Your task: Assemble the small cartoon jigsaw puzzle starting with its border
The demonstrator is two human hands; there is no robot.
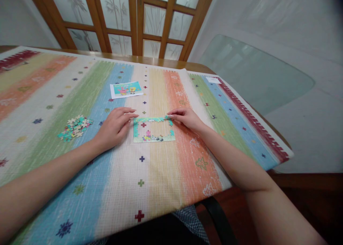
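A small jigsaw puzzle frame [153, 137], its border joined and its middle hollow, lies on the striped cloth in front of me. My left hand [115, 125] rests at its upper left corner, fingers stretched out with the tips touching the top edge. My right hand [186, 118] lies at the upper right corner, fingertips pressed on that corner piece. A pile of loose puzzle pieces [75, 127] sits to the left of my left hand. A reference picture card [125, 89] lies farther back.
The table [171, 62] is covered by a striped multicoloured cloth [120, 187]. A small white label [213, 79] lies near the far right corner. A wooden glazed door [136, 19] stands behind the table. A glass panel [254, 77] leans at the right.
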